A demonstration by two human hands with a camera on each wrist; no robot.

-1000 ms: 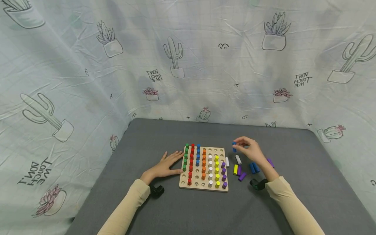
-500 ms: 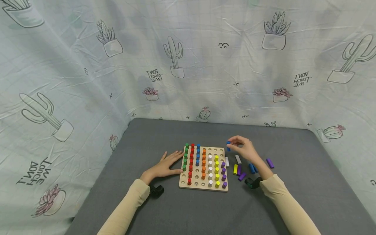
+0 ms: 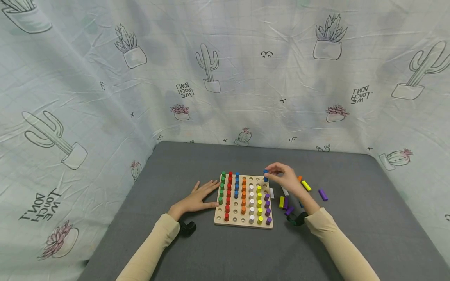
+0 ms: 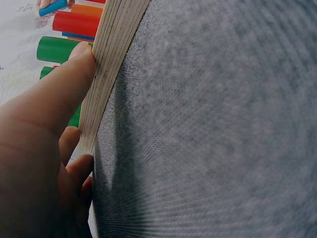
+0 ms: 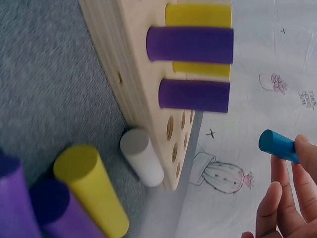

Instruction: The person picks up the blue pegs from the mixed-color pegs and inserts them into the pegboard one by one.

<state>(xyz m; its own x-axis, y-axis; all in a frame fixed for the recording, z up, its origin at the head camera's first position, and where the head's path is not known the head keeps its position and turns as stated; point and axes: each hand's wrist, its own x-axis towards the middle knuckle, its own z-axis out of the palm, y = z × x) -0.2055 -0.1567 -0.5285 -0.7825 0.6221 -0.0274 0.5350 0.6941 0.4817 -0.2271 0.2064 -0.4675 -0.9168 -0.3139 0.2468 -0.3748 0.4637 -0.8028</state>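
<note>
A wooden pegboard (image 3: 246, 225) lies on the table, with colored pegs standing in columns. My right hand (image 3: 284, 178) pinches a blue peg (image 3: 265, 175) between thumb and fingers over the board's far right corner. In the right wrist view that blue peg (image 5: 276, 144) appears apart from the board, tilted in the picture, beyond the purple pegs (image 5: 193, 95). My left hand (image 3: 197, 198) has its fingers spread, touching the board's left edge. In the left wrist view, the thumb (image 4: 74, 79) lies against that edge near a green peg (image 4: 57, 48).
Loose pegs lie right of the board: a white peg (image 3: 272, 193) close to its edge, a yellow peg (image 3: 281, 202), purple pegs (image 3: 323, 194), and another yellow peg (image 3: 306, 185) behind the right wrist. Patterned cloth (image 3: 225, 78) hangs behind the grey table (image 3: 228, 249).
My right hand has moved left with the blue peg, from right of the board to over its far right corner. An orange and a yellow peg have come into sight. The left hand stays put.
</note>
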